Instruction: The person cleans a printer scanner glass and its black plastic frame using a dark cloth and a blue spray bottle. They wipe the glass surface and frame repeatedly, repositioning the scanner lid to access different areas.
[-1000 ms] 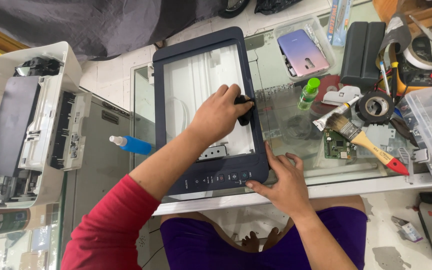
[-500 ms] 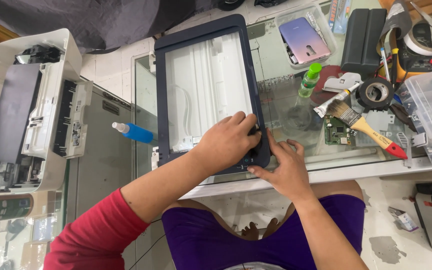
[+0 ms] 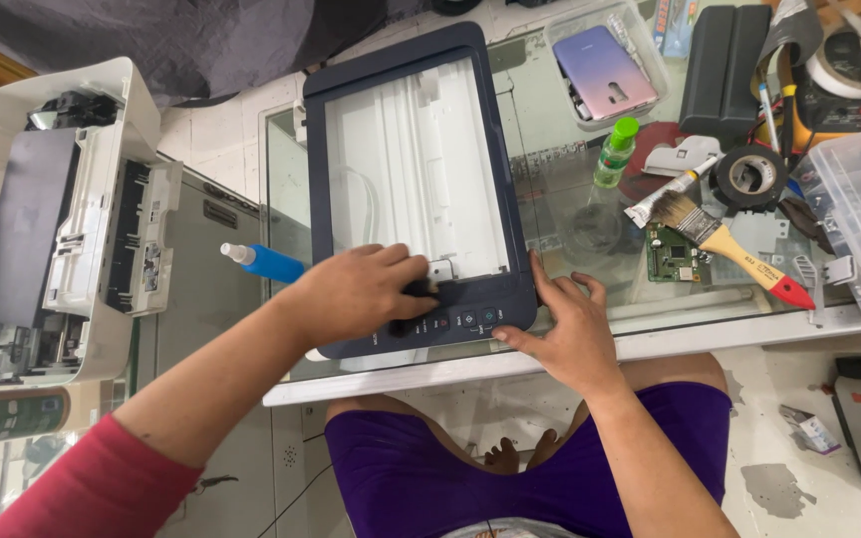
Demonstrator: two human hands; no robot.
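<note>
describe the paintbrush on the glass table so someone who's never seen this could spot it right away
Start at the big dark blue flatbed scanner top lying on the glass table, then look to its right, past the small green circuit board. There lies the flat paintbrush, slanted, bristles toward the scanner. Its yellow wooden handle with a red tip sets it apart from the black tape roll just above.

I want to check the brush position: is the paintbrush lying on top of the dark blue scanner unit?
No, the paintbrush lies on the glass table, well apart from the scanner unit.
</note>
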